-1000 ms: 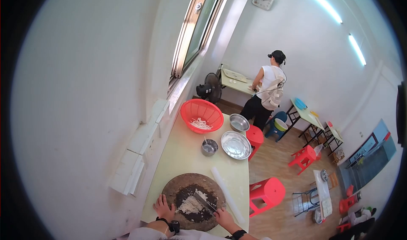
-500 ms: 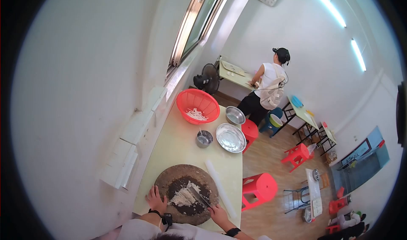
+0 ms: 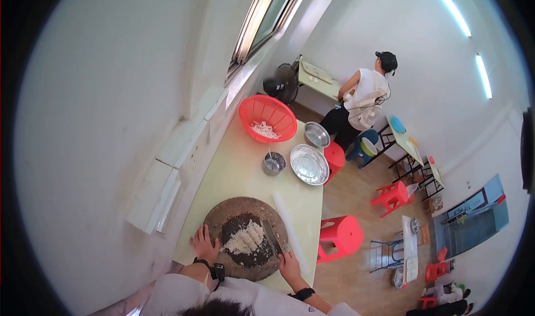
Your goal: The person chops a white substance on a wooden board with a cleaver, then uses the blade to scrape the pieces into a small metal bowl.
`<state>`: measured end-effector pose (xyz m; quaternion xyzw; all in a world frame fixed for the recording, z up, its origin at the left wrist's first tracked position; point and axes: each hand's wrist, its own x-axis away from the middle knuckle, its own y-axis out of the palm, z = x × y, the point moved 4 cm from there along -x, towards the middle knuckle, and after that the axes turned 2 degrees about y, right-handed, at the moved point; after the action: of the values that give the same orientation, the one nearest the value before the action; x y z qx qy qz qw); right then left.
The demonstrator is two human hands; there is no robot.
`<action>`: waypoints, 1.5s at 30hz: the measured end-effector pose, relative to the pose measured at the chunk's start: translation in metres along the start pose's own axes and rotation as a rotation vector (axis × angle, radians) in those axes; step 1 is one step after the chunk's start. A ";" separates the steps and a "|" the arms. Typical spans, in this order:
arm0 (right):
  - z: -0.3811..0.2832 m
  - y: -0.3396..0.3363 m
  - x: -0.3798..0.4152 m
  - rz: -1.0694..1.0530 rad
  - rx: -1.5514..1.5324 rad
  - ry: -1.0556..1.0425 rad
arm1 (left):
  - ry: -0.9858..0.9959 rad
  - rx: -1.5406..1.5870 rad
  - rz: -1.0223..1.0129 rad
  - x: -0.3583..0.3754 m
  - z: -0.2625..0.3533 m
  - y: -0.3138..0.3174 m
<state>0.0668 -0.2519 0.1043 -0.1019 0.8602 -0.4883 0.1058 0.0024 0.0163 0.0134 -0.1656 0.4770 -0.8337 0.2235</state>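
Observation:
A round dark chopping board lies on the pale table. Chopped white food is heaped at its middle. My left hand rests at the board's left edge with its fingers apart and nothing in them. At the board's right side, my right hand is closed round the handle of a cleaver, whose blade lies just right of the heap. A long white strip runs along the table beside the board.
Beyond the board stand a small metal pot, a red basket with white strips, a metal bowl and a metal plate. Red stools flank the table's right side. A person stands at a far table.
The cleaver has moved from over the chopped food to its right, and its blade is turned. The heap looks more gathered. The whole view has shifted slightly.

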 end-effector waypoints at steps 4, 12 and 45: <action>0.015 0.016 0.001 -0.103 0.115 -0.008 | -0.004 -0.013 -0.015 0.000 0.001 -0.001; 0.015 0.012 -0.018 -0.115 0.104 -0.014 | -0.017 -0.038 -0.029 0.000 0.000 0.001; -0.027 0.029 -0.009 -0.214 0.083 -0.129 | -0.023 -0.085 -0.051 -0.004 -0.003 0.005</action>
<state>0.0659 -0.2131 0.0935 -0.2197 0.8149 -0.5245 0.1123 0.0057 0.0184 0.0074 -0.1968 0.5051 -0.8161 0.2002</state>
